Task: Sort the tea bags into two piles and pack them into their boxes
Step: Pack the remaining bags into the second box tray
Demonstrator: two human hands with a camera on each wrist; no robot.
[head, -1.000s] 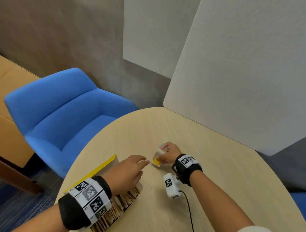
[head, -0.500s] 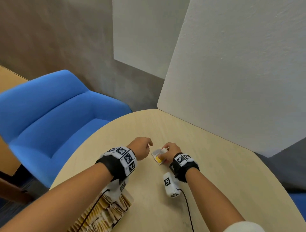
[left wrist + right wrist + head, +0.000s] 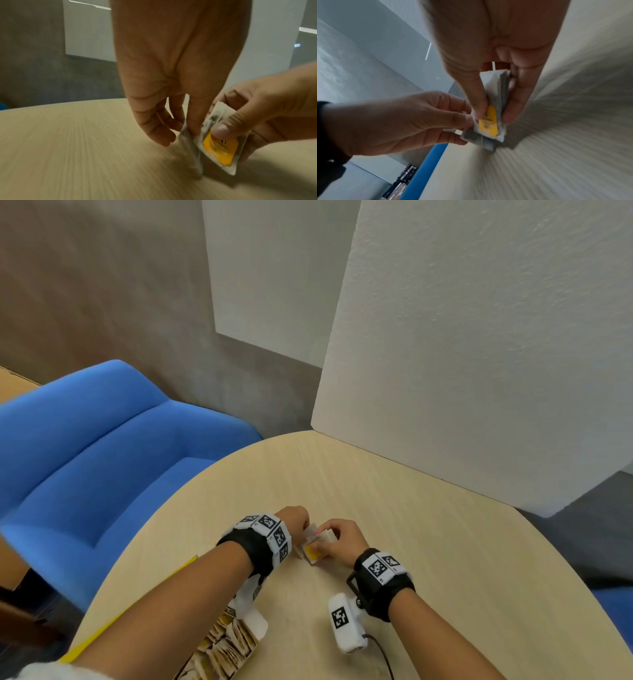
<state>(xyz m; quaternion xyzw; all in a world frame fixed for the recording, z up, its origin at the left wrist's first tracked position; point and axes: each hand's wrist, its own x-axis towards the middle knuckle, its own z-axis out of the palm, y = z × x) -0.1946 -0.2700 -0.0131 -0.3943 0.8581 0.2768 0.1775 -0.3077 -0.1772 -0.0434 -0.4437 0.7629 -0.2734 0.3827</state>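
A small stack of white tea bags [image 3: 317, 546] with a yellow tag [image 3: 488, 122] on the front one stands on edge on the round wooden table [image 3: 428, 525]. My right hand [image 3: 329, 542] pinches this stack [image 3: 496, 94] between thumb and fingers. Just left of it, my left hand [image 3: 302, 527] pinches one tea bag [image 3: 189, 146] against the stack's left face. An open box [image 3: 224, 648] filled with several more tea bags lies at the table's near left edge, partly hidden under my left forearm.
The box's yellow lid edge [image 3: 137, 604] sticks out to the left. A blue armchair [image 3: 102, 460] stands beyond the table's left rim. White panels [image 3: 479, 354] wall off the table's far side. The wrist camera [image 3: 346, 626] and its cable hang below my right wrist.
My left hand has left the box and come up right to the stack held by my right hand, and now pinches a tea bag there. The right hand has stayed put.
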